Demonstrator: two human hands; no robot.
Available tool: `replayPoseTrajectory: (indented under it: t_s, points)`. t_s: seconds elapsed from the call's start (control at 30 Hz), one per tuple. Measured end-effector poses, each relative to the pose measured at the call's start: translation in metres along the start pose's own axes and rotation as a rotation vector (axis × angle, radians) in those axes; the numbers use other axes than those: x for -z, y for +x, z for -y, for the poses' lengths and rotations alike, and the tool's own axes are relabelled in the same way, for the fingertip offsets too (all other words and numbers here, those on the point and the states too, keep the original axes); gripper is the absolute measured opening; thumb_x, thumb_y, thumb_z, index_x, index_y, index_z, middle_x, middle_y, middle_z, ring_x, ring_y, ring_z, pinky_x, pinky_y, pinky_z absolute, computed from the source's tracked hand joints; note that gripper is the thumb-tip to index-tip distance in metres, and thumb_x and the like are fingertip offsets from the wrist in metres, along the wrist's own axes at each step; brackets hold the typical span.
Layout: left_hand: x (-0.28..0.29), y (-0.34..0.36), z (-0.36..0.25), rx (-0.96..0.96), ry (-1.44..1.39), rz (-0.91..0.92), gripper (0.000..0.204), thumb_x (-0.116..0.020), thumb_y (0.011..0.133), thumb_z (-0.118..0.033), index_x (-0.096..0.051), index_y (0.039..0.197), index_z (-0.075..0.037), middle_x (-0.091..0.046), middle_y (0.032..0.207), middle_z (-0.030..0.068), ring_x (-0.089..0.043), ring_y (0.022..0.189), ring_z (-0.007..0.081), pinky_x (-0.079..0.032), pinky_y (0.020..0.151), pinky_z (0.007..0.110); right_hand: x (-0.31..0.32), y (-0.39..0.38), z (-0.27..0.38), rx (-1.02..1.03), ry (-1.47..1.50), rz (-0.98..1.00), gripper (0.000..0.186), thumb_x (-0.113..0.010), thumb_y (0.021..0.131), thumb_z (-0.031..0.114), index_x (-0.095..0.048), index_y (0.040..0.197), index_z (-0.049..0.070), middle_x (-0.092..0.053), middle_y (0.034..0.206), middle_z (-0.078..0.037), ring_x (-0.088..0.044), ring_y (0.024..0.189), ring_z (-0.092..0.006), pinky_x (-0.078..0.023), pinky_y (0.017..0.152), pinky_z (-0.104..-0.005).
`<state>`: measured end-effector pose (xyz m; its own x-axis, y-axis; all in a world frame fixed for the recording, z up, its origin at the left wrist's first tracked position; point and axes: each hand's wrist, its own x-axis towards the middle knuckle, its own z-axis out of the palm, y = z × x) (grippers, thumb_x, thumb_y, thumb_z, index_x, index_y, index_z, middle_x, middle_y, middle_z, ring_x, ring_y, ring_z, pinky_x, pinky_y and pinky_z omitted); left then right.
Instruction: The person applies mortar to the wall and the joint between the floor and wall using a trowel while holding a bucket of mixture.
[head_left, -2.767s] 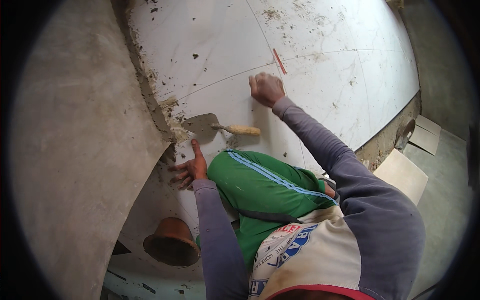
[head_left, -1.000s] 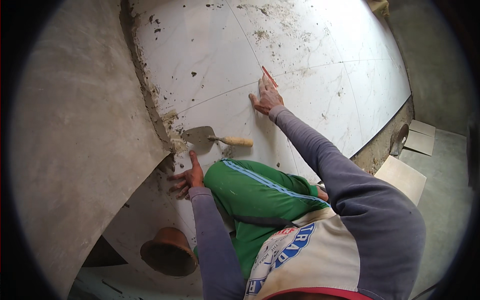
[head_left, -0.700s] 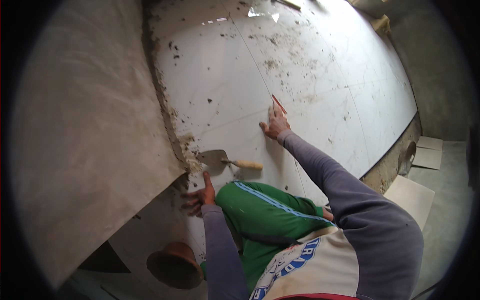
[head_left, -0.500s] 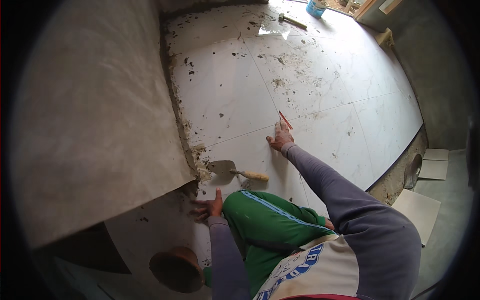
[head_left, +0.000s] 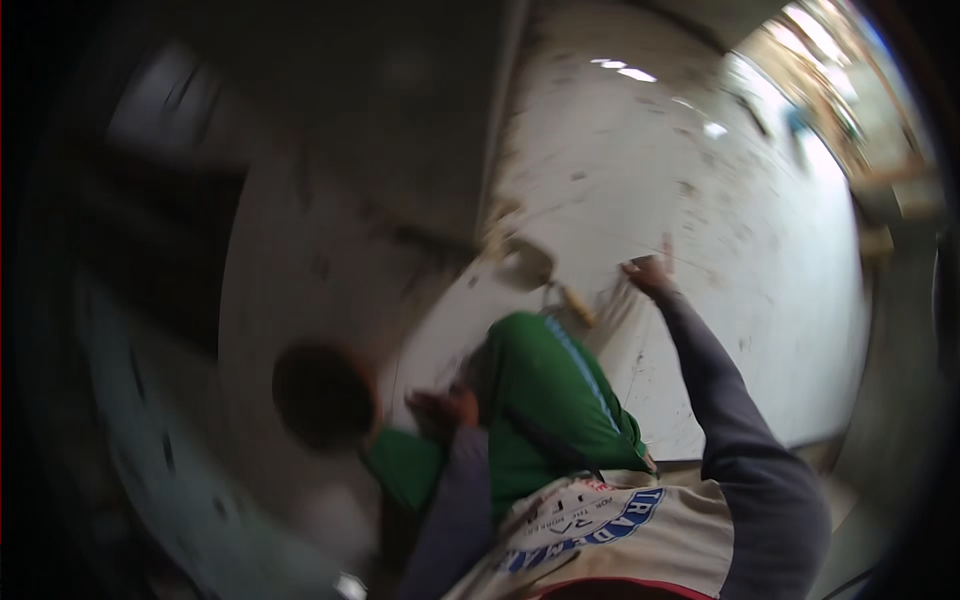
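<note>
- Presently, right hand (head_left: 650, 275) rests on the white tile (head_left: 760, 230), just beside the trowel (head_left: 545, 275); finger state cannot be told through blur
- Left hand (head_left: 445, 408) lies below the trowel, against the green knee (head_left: 540, 400), fingers loosely curled
- Trowel lies on the tile, unheld
- Dark bucket (head_left: 320, 395) well left of the trowel

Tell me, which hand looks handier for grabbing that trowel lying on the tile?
Probably the right hand: it rests on the white tile just beside the trowel. The left hand sits lower, by the green knee; the picture is blurred.
</note>
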<state>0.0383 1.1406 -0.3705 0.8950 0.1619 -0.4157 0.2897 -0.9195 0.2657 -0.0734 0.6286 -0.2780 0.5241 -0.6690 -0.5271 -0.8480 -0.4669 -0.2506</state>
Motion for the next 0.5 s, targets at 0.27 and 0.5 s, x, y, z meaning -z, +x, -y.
replayPoseTrajectory:
  t_s: [0.27,0.5]
  points:
    - [-0.045,0.068,0.037,0.574,-0.256,-0.466,0.084,-0.049,0.106,-0.052,-0.037,0.157,0.014,-0.055,0.148,0.0352,-0.056,0.137,0.0464,-0.036,0.122,0.055,-0.117,-0.104,0.206,0.741,0.402,-0.12,0.01,-0.07,0.094,0.006,-0.077,0.1,0.002,-0.076,0.096,-0.017,-0.075,0.084,-0.0399,-0.059,0.077,-0.0441]
    - [-0.061,0.075,0.044,0.626,-0.262,-0.313,0.085,-0.052,0.104,-0.052,-0.035,0.158,0.013,-0.052,0.15,0.0357,-0.052,0.139,0.047,-0.033,0.123,0.056,-0.269,-0.072,0.361,1.151,-0.096,0.008,0.054,-0.069,0.099,0.028,-0.059,0.147,0.006,-0.054,0.155,-0.02,-0.05,0.144,-0.04,-0.04,0.119,-0.0501]
